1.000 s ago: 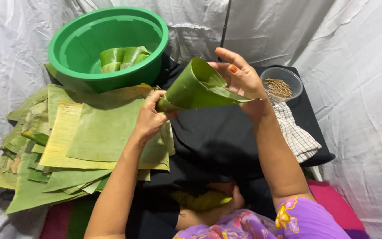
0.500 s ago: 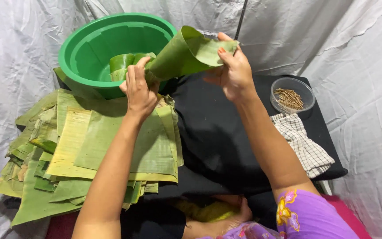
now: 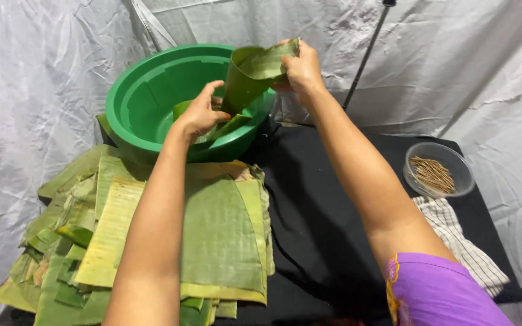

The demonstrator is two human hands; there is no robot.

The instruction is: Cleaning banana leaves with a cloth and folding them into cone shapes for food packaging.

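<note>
Over the green basin (image 3: 146,99), at the far end of the black cloth (image 3: 327,241): a rolled banana-leaf cone (image 3: 250,75), held up between both hands. Left hand (image 3: 199,113) closed around the cone's narrow lower end, just above the basin's near rim, fingers curled about the leaf. Right hand (image 3: 302,67) pinching the cone's wide upper edge, thumb and fingers shut on the flap. Cone tilted, mouth up and toward the right, tip down into the basin. More folded leaf lying inside the basin beneath the left hand, partly hidden.

On the left of the cloth, just before the basin, a thick stack of flat banana leaves (image 3: 212,235), edges fanned out and overlapping. On the right, well apart from the hands, a clear round bowl (image 3: 439,172) of thin brown sticks (image 3: 433,174), with a checked cloth (image 3: 460,241) just beside it. White crumpled sheeting (image 3: 31,90) all around as backdrop.
</note>
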